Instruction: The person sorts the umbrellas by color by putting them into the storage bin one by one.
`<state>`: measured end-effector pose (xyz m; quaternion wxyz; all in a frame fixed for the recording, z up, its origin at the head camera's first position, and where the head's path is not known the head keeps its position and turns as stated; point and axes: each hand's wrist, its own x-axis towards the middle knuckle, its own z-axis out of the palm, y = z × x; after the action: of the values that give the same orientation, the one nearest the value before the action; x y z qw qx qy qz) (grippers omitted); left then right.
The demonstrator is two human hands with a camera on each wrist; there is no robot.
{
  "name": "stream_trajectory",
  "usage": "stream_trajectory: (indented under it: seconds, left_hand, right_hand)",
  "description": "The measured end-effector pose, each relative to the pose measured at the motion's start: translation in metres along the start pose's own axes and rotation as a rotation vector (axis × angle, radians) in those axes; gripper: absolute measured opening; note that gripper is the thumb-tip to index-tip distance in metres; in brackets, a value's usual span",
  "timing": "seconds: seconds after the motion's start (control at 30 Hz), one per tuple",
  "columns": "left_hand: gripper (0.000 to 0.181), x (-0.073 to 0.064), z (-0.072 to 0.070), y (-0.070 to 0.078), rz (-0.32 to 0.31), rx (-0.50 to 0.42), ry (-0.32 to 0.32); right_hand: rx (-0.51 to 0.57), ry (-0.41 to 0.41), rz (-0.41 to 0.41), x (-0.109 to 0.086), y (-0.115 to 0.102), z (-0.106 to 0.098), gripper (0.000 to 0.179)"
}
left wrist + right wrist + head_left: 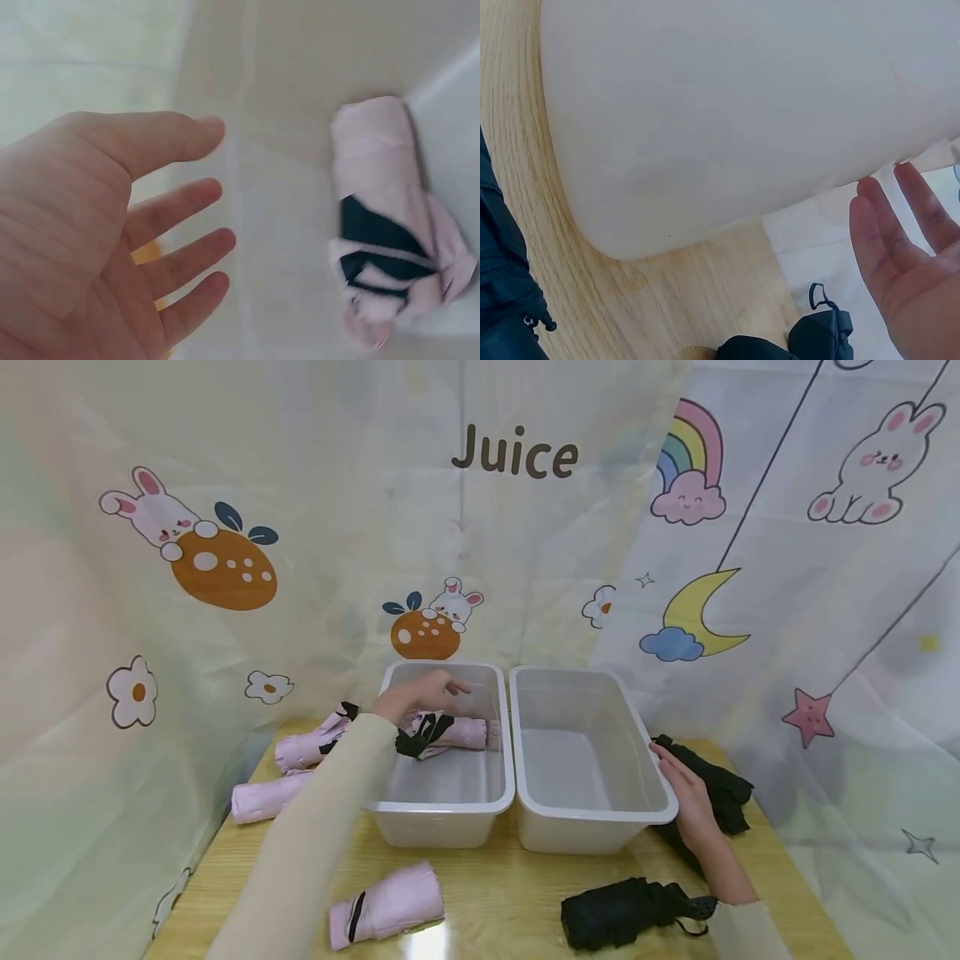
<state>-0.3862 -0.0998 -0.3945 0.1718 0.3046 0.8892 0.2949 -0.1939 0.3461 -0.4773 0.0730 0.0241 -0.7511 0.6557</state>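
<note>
A pink folded umbrella (467,733) with a dark strap lies inside the left white bin (442,808). Over that bin, near its back, my left hand (429,690) holds nothing. In the left wrist view the left hand (97,240) has its thumb and fingers apart, with the pink umbrella (379,157) off to one side. My right hand (692,797) is at the right side of the right white bin (592,815). Its fairly straight fingertips touch the bin wall (727,112) near the rim in the right wrist view. No umbrella lies in the right bin.
Two pink umbrellas (262,798) lie left of the bins, partly behind my left sleeve. Another pink umbrella (397,903) lies in front. A black folded umbrella (618,912) lies at front right, with more black ones (712,781) beside the right bin. A printed curtain (517,543) hangs behind.
</note>
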Motion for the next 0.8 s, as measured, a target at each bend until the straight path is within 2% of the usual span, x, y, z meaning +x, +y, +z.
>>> stream_trajectory:
  seconds: [0.17, 0.27, 0.43, 0.57, 0.7, 0.8]
  left_hand:
    - [0.040, -0.042, -0.022, 0.000, 0.048, 0.058, 0.096]
    - [0.038, -0.075, -0.035, -0.006, 0.039, 0.020, 0.177]
    - [0.036, -0.133, -0.046, -0.032, 0.005, -0.044, 0.275]
    - [0.036, -0.176, -0.040, -0.061, -0.045, -0.008, 0.287]
    - [0.036, -0.216, -0.026, -0.089, -0.101, 0.000, 0.299]
    - [0.037, -0.228, -0.010, -0.111, -0.109, 0.006, 0.342]
  right_hand:
    - [0.034, 0.017, 0.023, -0.002, 0.002, -0.003, 0.053]
    - [0.064, 0.021, 0.029, -0.003, 0.004, -0.005, 0.052]
    - [0.128, 0.012, 0.004, 0.000, 0.006, -0.006, 0.051]
    - [0.100, 0.015, 0.010, 0.000, 0.006, -0.005, 0.051]
    - [0.051, 0.008, 0.021, 0.000, 0.004, 0.000, 0.053]
    - [0.051, 0.009, 0.012, -0.001, 0.005, -0.002, 0.052]
